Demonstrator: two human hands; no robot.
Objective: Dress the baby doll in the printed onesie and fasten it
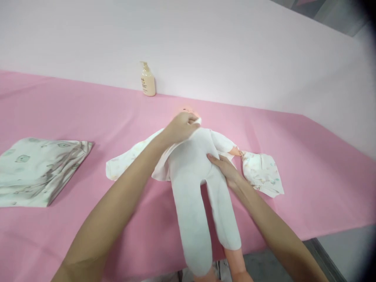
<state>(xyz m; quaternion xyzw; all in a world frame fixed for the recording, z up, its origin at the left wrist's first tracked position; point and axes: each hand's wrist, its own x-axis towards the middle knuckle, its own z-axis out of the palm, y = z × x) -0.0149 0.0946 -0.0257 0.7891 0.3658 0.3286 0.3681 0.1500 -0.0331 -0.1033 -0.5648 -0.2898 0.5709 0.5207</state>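
A baby doll [236, 260] lies on its back, its head mostly hidden behind my left hand. It has on white pants [190, 196] and a white printed top [126, 158], whose sleeves spread to both sides. My left hand [185, 124] is closed on the upper edge of the white pants, pulled up close to the doll's face. At the doll's hip, my right hand [226, 167] grips the side of the pants, thumb in front and the other fingers hidden behind. The doll's bare lower legs show beyond the pant legs, hanging over the table's near edge.
A pink-covered table [308, 172] stands against a white wall. At the back is a cream pump bottle [148, 81]. A folded printed cloth [38, 168] lies on the left. A white printed piece resembling a diaper [263, 172] lies right of the doll.
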